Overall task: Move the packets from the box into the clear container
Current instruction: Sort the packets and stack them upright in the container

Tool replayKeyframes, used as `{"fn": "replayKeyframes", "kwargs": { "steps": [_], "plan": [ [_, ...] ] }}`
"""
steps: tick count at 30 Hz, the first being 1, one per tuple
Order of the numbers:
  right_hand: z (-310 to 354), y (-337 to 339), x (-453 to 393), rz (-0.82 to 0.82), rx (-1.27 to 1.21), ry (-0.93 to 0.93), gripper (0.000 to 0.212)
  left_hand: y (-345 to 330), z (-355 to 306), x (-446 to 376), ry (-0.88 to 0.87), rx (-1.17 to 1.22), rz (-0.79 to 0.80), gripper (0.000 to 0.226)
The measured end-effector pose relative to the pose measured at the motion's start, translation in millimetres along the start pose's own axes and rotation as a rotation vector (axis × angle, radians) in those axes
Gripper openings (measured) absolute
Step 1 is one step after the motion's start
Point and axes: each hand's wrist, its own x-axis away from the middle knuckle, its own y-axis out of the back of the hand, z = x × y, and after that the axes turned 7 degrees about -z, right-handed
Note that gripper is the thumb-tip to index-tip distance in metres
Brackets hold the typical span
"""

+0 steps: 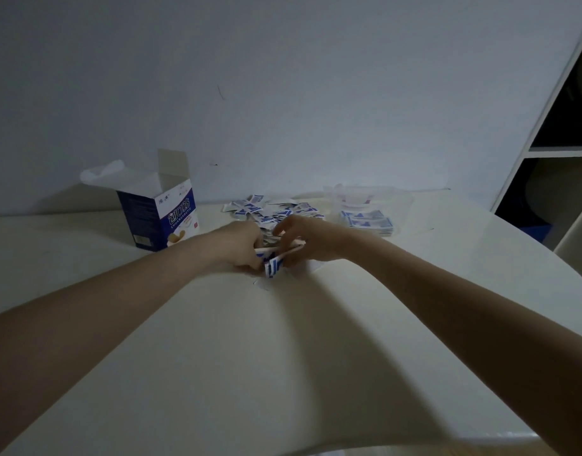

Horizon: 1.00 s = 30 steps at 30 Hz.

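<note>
An open blue and white box (164, 218) stands at the back left of the white table (283, 357), its flaps up. Several small blue and white packets (269, 209) lie loose in a heap at the table's middle back. My left hand (240, 245) and my right hand (306, 238) meet just in front of the heap, both closed on a small bunch of packets (274, 261) held between them. The clear container (368, 205) sits at the back right with a flat stack of packets inside it.
A crumpled white bag (102, 174) lies behind the box. The wall runs close behind the table. A white shelf unit (552, 153) with dark compartments stands at the right, past the table's curved edge.
</note>
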Motion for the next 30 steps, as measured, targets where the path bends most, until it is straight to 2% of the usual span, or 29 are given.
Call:
{"fn": "replayKeyframes", "kwargs": {
  "steps": [2, 5, 7, 10, 12, 15, 16, 20, 23, 25, 28, 30],
  "plan": [
    [-0.3, 5.2, 0.3, -0.065, -0.021, -0.012, 0.024, 2.1, -2.2, -3.9, -0.015, 0.091, -0.048, 0.005],
    [-5.5, 17.9, 2.2, -0.180, -0.054, -0.071, 0.018, 8.6, -7.8, -11.0, -0.021, 0.132, -0.144, 0.025],
    [-11.7, 24.4, 5.6, -0.195, -0.107, -0.128, 0.016, 10.7, -11.8, -8.7, 0.036, 0.105, -0.072, 0.037],
    [-25.9, 32.0, 14.9, -0.158, -0.029, -0.163, 0.011, 2.4, -24.0, -1.8, 0.115, 0.001, 0.133, 0.045],
    [-35.7, 32.2, 22.8, -0.078, -0.027, -0.184, 0.004, -3.5, -30.3, 0.3, 0.065, -0.092, 0.093, 0.043],
    [-42.0, 22.7, 31.4, 0.125, -0.070, -0.217, 0.020, -8.2, -28.5, 0.1, 0.037, -0.004, 0.052, 0.056],
    [-41.1, 19.4, 32.2, 0.148, -0.067, -0.210, 0.024, -8.2, -26.0, -0.5, 0.030, 0.035, 0.054, 0.060],
    [-33.7, 14.4, 28.6, 0.101, 0.063, -0.152, 0.025, -9.8, -22.0, -9.6, 0.054, 0.156, 0.055, 0.063],
    [-28.5, 15.8, 30.3, 0.113, 0.090, -0.165, 0.020, -16.2, -23.0, -13.0, 0.090, 0.257, 0.010, 0.055],
    [-27.5, 18.3, 32.3, 0.054, 0.126, -0.152, 0.019, -18.1, -23.3, -12.6, 0.082, 0.298, -0.056, 0.042],
    [-32.1, 29.4, 35.5, -0.259, 0.281, -0.114, 0.017, -11.7, -22.0, -10.1, 0.014, 0.236, -0.208, 0.016],
    [-36.9, 33.3, 38.6, -0.355, 0.442, -0.004, 0.017, -7.7, -21.0, -8.1, -0.042, 0.145, -0.332, 0.020]
  ]
}}
